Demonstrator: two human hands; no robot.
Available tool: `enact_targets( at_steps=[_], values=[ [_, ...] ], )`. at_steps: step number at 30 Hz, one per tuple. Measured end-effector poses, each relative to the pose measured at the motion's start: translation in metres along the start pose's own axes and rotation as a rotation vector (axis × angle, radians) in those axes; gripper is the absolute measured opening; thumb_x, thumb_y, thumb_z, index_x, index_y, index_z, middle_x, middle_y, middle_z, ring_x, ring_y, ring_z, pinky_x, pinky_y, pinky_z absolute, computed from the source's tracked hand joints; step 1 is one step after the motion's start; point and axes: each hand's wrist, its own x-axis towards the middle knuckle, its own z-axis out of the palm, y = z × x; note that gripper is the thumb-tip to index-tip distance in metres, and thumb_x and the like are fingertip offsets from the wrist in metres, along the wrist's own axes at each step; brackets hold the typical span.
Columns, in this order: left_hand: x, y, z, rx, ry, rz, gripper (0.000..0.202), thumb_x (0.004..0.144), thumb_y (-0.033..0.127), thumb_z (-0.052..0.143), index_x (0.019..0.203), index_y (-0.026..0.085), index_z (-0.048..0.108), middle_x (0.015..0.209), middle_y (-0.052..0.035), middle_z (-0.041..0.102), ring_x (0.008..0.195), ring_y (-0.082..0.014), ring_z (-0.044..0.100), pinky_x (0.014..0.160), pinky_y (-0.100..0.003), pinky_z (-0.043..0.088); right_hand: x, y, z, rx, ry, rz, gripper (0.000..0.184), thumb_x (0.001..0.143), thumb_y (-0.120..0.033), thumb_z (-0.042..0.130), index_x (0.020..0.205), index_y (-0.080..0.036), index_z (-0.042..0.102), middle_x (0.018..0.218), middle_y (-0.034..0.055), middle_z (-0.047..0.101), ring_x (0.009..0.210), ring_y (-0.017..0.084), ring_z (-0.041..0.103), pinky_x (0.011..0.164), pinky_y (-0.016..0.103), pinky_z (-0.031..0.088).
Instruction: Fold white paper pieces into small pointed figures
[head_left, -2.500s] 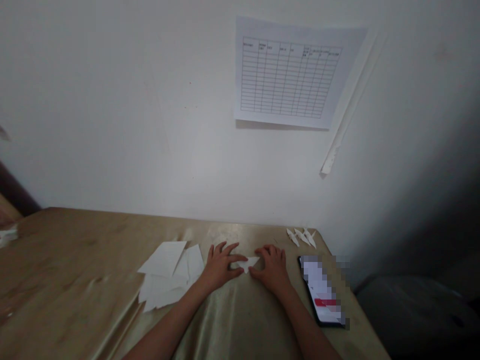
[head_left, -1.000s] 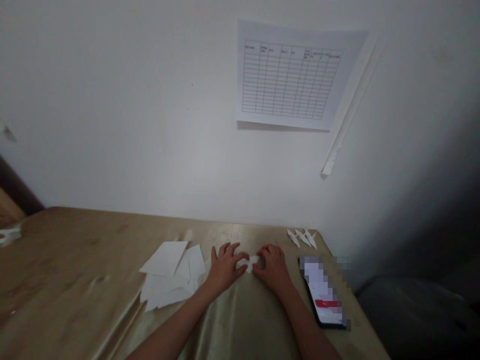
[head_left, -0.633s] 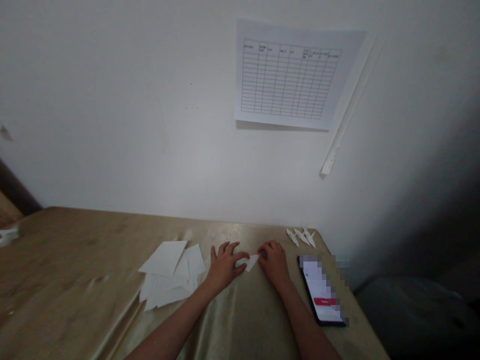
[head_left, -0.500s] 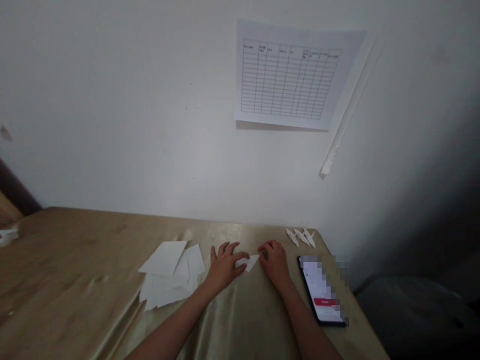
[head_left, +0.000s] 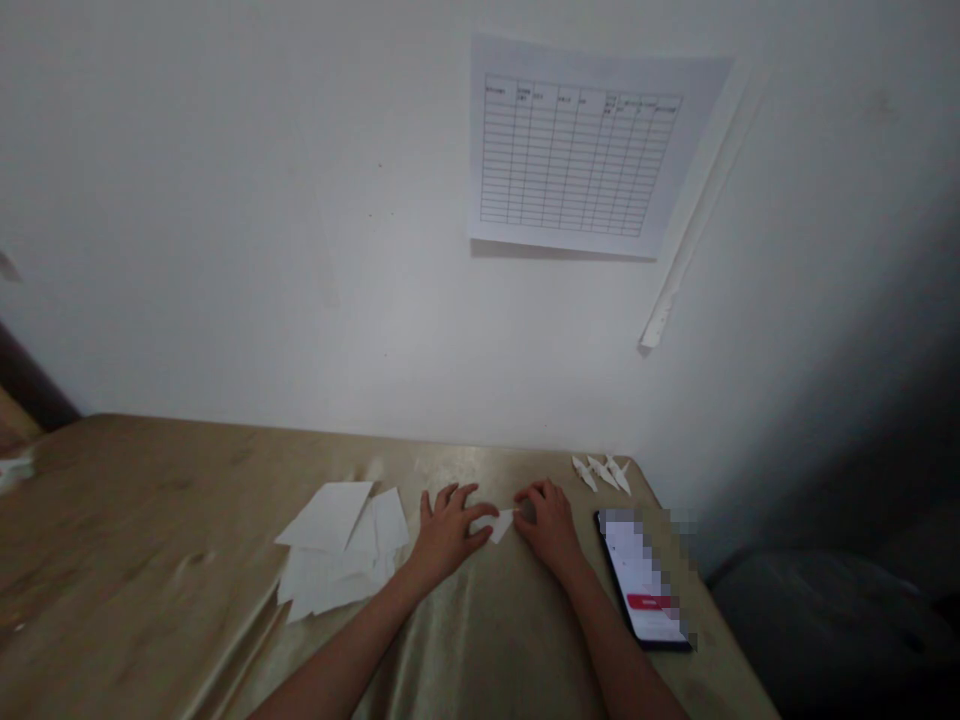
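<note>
A small folded white paper piece [head_left: 499, 524] lies on the tan table [head_left: 150, 540] between my hands. My left hand [head_left: 446, 530] rests on its left part, fingers spread and thumb pressing the paper down. My right hand [head_left: 546, 520] presses the right tip of the paper with curled fingers. Both hands touch the paper and hold it flat on the table.
A loose pile of white paper sheets [head_left: 337, 545] lies left of my left hand. A phone [head_left: 641, 580] with a lit screen lies to the right. Three small folded paper shapes [head_left: 602, 473] sit near the wall. A printed table sheet [head_left: 574, 150] hangs on the wall.
The paper piece between my hands has been folded narrower, from a wide triangle to a smaller pointed shape. My hands stayed in nearly the same place.
</note>
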Motion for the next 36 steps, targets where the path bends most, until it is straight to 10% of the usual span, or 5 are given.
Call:
enact_targets(
  at_steps=[21, 36],
  values=[
    [0.000, 0.000, -0.001, -0.009, -0.006, -0.012, 0.035, 0.087, 0.041, 0.069, 0.120, 0.053, 0.066, 0.153, 0.0034, 0.048, 0.145, -0.0357, 0.032, 0.114, -0.074, 0.012, -0.019, -0.013, -0.003, 0.048, -0.067, -0.068, 0.053, 0.069, -0.046, 0.082, 0.118, -0.032, 0.068, 0.130, 0.0060, 0.057, 0.127, 0.028, 0.048, 0.113, 0.040, 0.031],
    [0.001, 0.000, -0.003, -0.017, -0.010, -0.023, 0.033, 0.086, 0.041, 0.071, 0.117, 0.052, 0.068, 0.151, 0.0036, 0.049, 0.145, -0.0364, 0.032, 0.114, -0.074, 0.011, -0.006, 0.000, 0.006, 0.096, 0.024, 0.068, 0.025, 0.078, -0.031, 0.075, 0.102, -0.031, 0.074, 0.116, 0.0044, 0.065, 0.116, 0.026, 0.055, 0.108, 0.041, 0.035]
  ],
)
